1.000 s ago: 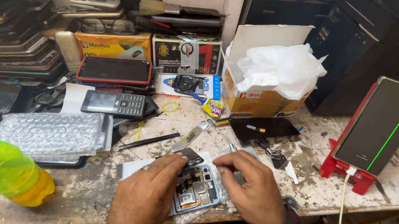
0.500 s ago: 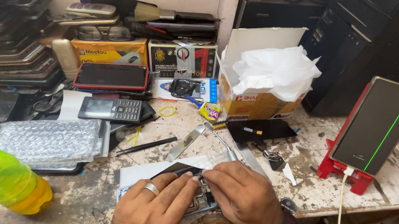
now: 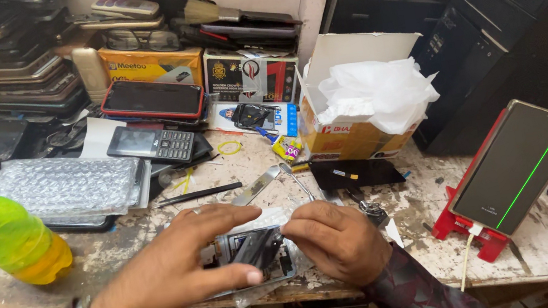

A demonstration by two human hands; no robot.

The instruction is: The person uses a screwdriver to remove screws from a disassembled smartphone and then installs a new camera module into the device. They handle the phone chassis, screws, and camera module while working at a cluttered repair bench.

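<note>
Grey metal and dark glass make up the opened smartphone body (image 3: 254, 255), which lies flat at the near edge of the stained white workbench (image 3: 410, 242), on a pale sheet, between the two hands. The left hand (image 3: 175, 270) is spread, with the fingers stretched flat over the left side of the phone and the thumb under its near edge. The right hand (image 3: 334, 239) has the fingers curled and pressed together, the fingertips pinching the upper right corner of the frame.

I judge this phone to be light and stiff, but fragile (the inner parts are exposed, and thin cables tear easily). It is better to hold it by the outer edges of the frame, not by the boards in the middle; the smooth glass side could slip.

To the far left stands a green plastic bottle with a black cap (image 3: 0, 235), and beyond it a sheet of clear bubble wrap (image 3: 65, 185). A black keypad phone (image 3: 151, 145) lies farther back. At the right, a dark tablet showing a green line (image 3: 516, 167) leans on a red stand. An open cardboard box with white plastic inside (image 3: 364, 104) sits behind, and metal tweezers (image 3: 300, 183) lie just beyond the hands.
</note>
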